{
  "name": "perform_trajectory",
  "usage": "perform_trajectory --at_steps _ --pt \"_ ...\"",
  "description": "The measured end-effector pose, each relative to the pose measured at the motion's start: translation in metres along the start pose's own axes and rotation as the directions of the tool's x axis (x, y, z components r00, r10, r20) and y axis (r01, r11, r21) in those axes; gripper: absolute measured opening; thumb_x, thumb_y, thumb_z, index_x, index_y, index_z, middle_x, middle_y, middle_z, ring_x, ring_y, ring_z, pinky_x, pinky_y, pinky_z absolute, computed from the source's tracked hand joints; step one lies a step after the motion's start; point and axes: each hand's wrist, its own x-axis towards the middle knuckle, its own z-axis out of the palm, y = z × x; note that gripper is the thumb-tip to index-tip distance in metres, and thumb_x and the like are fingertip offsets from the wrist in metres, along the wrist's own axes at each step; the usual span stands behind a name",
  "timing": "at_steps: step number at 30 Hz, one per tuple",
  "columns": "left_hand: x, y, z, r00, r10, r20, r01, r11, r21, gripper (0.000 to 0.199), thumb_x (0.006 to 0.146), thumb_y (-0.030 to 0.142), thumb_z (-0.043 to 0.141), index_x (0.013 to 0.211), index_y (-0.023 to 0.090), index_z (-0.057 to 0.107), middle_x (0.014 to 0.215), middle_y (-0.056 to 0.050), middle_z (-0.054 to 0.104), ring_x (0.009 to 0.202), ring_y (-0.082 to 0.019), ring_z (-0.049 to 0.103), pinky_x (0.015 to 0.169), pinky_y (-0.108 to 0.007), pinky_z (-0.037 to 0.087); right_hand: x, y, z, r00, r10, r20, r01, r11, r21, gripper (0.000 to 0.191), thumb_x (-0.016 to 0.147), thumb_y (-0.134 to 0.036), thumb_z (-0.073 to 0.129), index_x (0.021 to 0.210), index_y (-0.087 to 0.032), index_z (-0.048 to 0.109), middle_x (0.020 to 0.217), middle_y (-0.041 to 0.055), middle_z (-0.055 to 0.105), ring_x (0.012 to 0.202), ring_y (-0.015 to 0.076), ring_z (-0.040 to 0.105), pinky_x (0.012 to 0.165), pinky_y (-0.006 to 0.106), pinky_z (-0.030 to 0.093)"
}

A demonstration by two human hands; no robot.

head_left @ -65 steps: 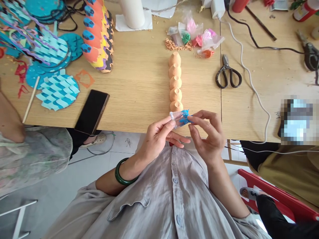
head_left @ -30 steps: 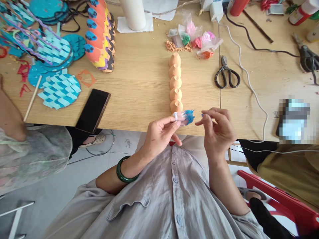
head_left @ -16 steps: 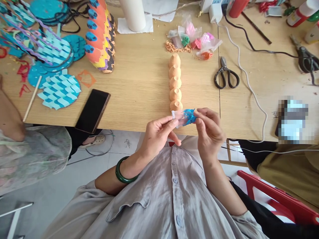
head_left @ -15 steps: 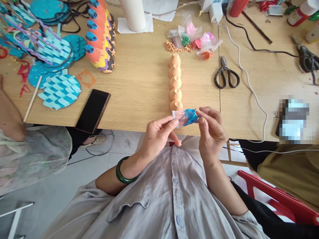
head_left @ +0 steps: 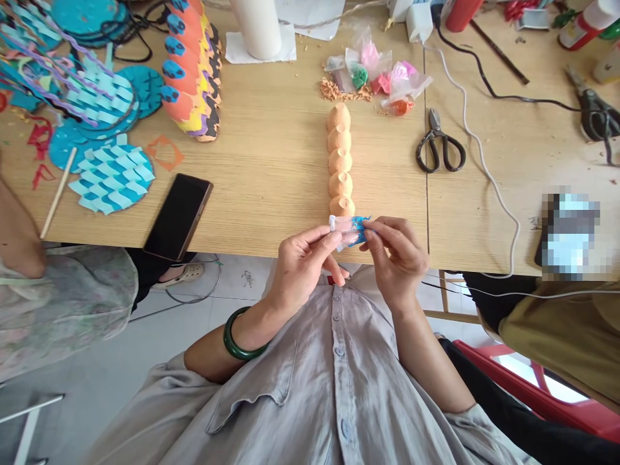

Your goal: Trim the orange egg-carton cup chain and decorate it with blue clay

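A small clear plastic bag (head_left: pixel 343 224) with blue clay-like stuff (head_left: pixel 359 230) at its right end is stretched between my hands at the table's front edge. My left hand (head_left: pixel 306 258) pinches the bag's left end between thumb and fingers. On the other side, my right hand (head_left: pixel 398 258) has thumb and fingers closed on the blue end. Just beyond the bag lies a row of pale orange rounded lumps (head_left: pixel 340 158), each with a small disc or tip on it. The near end of the row almost meets the bag.
Black-handled scissors (head_left: pixel 440 145) lie to the right, small bags of coloured clay (head_left: pixel 382 77) behind. Leftward are a black phone (head_left: pixel 178 216), a painted orange piece (head_left: pixel 191 71) and blue woven discs (head_left: pixel 113 177). A white cable (head_left: pixel 477 135) crosses the right side. Another person's arm (head_left: pixel 19 226) rests at left.
My right hand has moved left and now grips the blue end of the bag more fully. My left hand has shifted slightly left with the bag.
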Motion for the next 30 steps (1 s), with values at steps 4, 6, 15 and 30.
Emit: perform_trajectory --at_steps 4,6,15,30 --pt "0.0 0.001 -0.004 1.0 -0.019 0.019 0.02 1.0 -0.011 0.039 0.088 0.053 0.072 0.108 0.02 0.079 0.109 -0.007 0.081 0.04 -0.007 0.06 0.058 -0.027 0.064 0.003 0.005 -0.005 0.973 0.224 -0.062 -0.214 0.966 0.143 0.014 0.095 -0.033 0.07 0.098 -0.023 0.079 0.094 0.0019 0.07 0.064 0.0092 0.065 0.056 0.026 0.062" --pt "0.001 0.001 -0.005 1.0 -0.023 0.01 0.023 1.0 -0.012 0.039 0.088 0.053 0.072 0.106 0.019 0.078 0.11 -0.008 0.081 0.041 -0.007 0.061 0.059 -0.028 0.064 0.004 0.004 -0.006 0.956 0.288 -0.052 -0.273 0.942 0.192 0.017 0.096 -0.037 0.068 0.098 -0.024 0.079 0.095 0.0019 0.07 0.067 0.0096 0.065 0.056 0.025 0.062" --pt "0.003 -0.003 -0.004 1.0 0.0 0.03 0.002 0.999 -0.049 0.036 0.087 0.05 0.073 0.105 0.019 0.077 0.107 -0.008 0.081 0.048 -0.01 0.068 0.062 -0.028 0.064 -0.001 -0.004 -0.006 0.99 0.11 -0.085 -0.102 0.991 0.087 0.03 0.099 -0.028 0.062 0.128 -0.033 0.071 0.116 0.0045 0.07 0.093 0.0147 0.069 0.064 0.027 0.066" --pt "0.005 -0.007 -0.009 0.999 -0.041 0.013 0.042 0.987 -0.156 0.036 0.086 0.043 0.075 0.114 0.021 0.078 0.104 -0.006 0.082 0.047 -0.009 0.067 0.059 -0.025 0.063 -0.001 -0.018 -0.006 0.942 0.307 0.136 -0.331 0.919 0.213 0.031 0.103 -0.037 0.054 0.128 -0.028 0.07 0.107 0.0045 0.066 0.072 0.0097 0.064 0.048 0.02 0.056"
